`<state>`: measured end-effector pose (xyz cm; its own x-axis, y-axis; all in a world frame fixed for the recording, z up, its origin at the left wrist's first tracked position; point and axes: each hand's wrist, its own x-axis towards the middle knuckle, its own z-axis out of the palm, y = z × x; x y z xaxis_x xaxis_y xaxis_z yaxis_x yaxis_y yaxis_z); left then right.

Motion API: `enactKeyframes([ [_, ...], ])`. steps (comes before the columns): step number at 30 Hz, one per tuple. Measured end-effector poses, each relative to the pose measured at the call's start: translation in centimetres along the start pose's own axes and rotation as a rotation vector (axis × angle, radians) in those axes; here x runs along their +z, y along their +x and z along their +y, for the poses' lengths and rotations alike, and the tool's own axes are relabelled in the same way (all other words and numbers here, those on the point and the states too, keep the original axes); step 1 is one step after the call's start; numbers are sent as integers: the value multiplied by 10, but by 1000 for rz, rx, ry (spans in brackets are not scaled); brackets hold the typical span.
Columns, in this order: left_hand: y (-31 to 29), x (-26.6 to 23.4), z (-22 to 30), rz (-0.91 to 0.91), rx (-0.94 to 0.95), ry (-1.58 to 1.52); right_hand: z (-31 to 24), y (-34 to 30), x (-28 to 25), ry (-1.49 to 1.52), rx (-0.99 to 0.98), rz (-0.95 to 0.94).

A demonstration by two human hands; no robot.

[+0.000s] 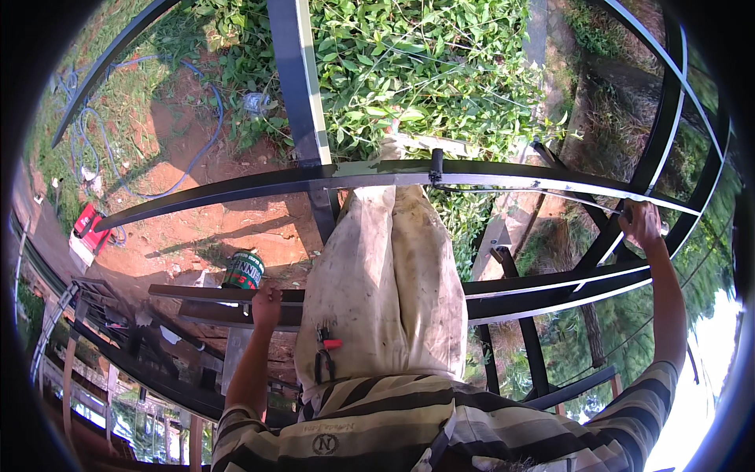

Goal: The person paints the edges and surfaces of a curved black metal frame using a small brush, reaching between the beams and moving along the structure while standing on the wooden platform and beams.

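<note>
My left hand (267,305) is closed at a dark metal beam (200,293). Its fingers are curled, and I cannot make out what is inside them. Just beyond it is a green paint can (243,270), partly hidden by the beam. Far to the right, my right hand (642,223) is closed by the end of a long metal beam (503,181) that crosses in front of me. What its fingers hold is hidden. A thin dark line (543,193) runs along that beam toward this hand. My legs, in stained light trousers (362,291), are between the beams.
A dark upright beam (295,86) meets the long one ahead. Leafy plants (425,71) grow below. On the reddish soil at left lie a blue hose (212,134) and a red-and-white box (88,236). More dark beams (668,118) cross at right. A red-handled tool (326,344) is at my waist.
</note>
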<state>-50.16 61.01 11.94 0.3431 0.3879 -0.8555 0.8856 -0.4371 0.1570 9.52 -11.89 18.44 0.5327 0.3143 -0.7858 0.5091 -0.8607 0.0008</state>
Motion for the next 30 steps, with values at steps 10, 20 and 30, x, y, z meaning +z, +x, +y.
enactKeyframes([
  [10, 25, 13, 54, -32, 106, 18, -88, 79, 29, -68, -152, 78],
  [20, 5, 19, -14, -51, -136, 12, -51, 58, -12, 7, -100, -105],
  [30, 15, 31, 40, -142, -53, -206, -131, 116, 26, -103, -199, -64],
])
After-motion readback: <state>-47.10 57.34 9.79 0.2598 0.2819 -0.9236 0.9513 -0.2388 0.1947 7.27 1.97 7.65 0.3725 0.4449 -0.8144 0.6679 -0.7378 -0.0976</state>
